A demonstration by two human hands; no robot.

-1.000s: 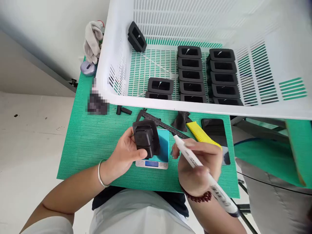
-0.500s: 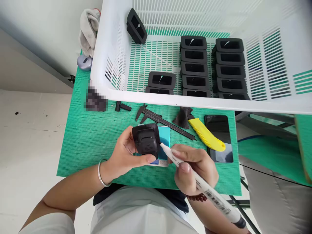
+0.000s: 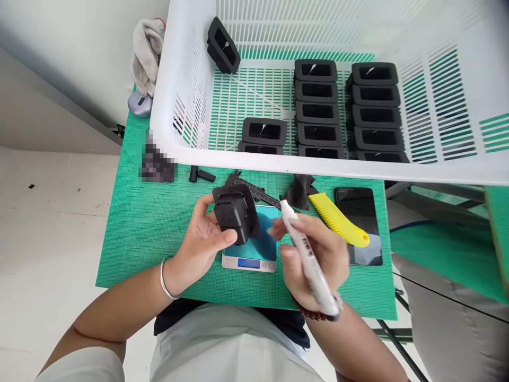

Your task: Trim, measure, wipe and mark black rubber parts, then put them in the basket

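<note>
My left hand [image 3: 204, 233] is closed on a black plastic housing [image 3: 233, 212], its flanged rim turned to the right and its boxy back facing me. It is held above a small digital scale [image 3: 250, 263] with a teal top. My right hand [image 3: 318, 254] grips a white marker pen [image 3: 304, 246], its dark tip pointing up and away, apart from the housing. Behind the housing lies a black caliper [image 3: 258, 192], partly hidden. A yellow-handled cutter [image 3: 338, 220] rests beyond my right hand.
A white plastic basket [image 3: 278, 162] with several black housings [image 3: 317, 112] stands at the back. On the green mat [image 3: 139, 233] are a dark phone [image 3: 356, 204], a dark cloth scrap [image 3: 299, 192] and small black pieces [image 3: 205, 175]. A grey glove [image 3: 147, 55] lies left of the basket.
The marker tip has come away from the housing, and my right hand has tilted the pen more upright. My left hand has turned the housing, uncovering more of the scale.
</note>
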